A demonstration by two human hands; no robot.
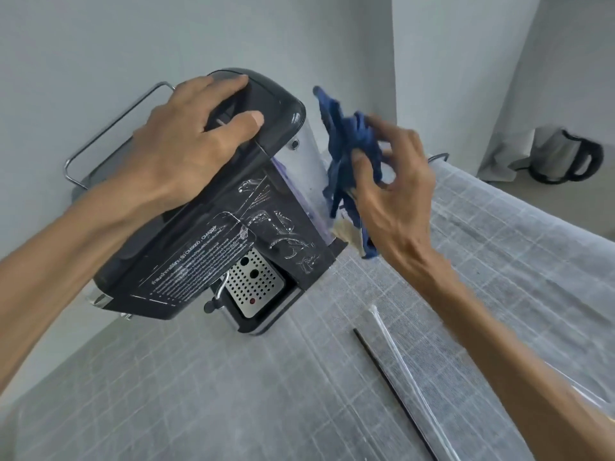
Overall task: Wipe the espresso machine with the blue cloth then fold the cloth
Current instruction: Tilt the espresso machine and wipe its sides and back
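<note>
The black espresso machine (213,234) stands on the table, its front with white printed diagrams facing me and a perforated metal drip tray at its base. My left hand (186,138) lies flat on the machine's top, fingers spread over the dark lid. My right hand (389,181) grips the bunched blue cloth (346,151) beside the machine's shiny right side panel. The cloth hangs crumpled and blurred, touching or nearly touching that panel.
A grey checked cloth covers the table (499,247). A thin black stick (392,390) and a clear strip (402,357) lie on it in front of me. A steel kettle (565,154) sits on the floor at the back right. White walls stand close behind the machine.
</note>
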